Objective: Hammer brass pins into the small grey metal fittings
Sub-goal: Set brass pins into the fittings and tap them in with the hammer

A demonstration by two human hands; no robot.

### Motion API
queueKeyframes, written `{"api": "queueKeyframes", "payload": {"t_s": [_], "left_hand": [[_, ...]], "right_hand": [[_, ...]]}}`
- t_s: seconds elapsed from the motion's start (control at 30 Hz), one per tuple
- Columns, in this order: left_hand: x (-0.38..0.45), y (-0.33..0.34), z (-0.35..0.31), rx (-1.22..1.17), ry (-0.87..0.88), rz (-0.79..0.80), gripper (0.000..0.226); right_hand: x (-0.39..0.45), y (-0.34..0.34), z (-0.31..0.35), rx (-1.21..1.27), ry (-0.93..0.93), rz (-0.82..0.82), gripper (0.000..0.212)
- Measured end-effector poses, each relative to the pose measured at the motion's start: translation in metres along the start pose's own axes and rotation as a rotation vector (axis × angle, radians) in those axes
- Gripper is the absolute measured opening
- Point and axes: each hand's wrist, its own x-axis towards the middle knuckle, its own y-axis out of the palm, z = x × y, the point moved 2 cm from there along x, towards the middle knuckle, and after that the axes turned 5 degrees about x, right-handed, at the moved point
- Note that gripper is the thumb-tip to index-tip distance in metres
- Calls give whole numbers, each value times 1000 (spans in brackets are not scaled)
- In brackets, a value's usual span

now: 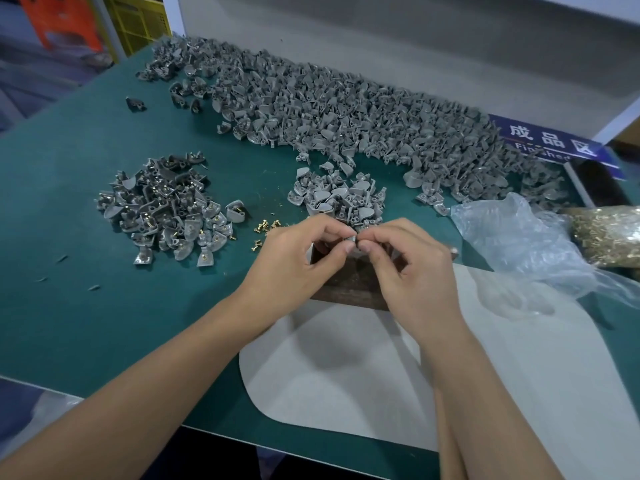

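The one camera sits on my head, looking forward and steeply down across the green work table [86,188], close enough that my forearms enter from the near edge and fill the lower frame. My left hand [294,261] and right hand [412,268] meet near the centre. The wide lens bends the table's edges; the long heap of grey metal fittings [346,109] runs along the far side, and the blue sign with white characters [550,140] lies far right.
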Motion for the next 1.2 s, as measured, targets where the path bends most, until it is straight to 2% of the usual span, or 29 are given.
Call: {"api": "queueKeyframes", "payload": {"t_s": [0.23,0.53,0.77,1.2], "left_hand": [[1,0,0,-86,-71,-20,13],[-2,1,0,-115,-55,51,13],[-2,1,0,-136,-24,34,13],[1,1,0,-118,-65,68,10]], "right_hand": [[-4,4,8,-48,5,-117,4],[2,-5,0,22,26,16,9],[-3,0,6,-50,37,-44,6],[-4,0,1,33,75,-68,13]]}}
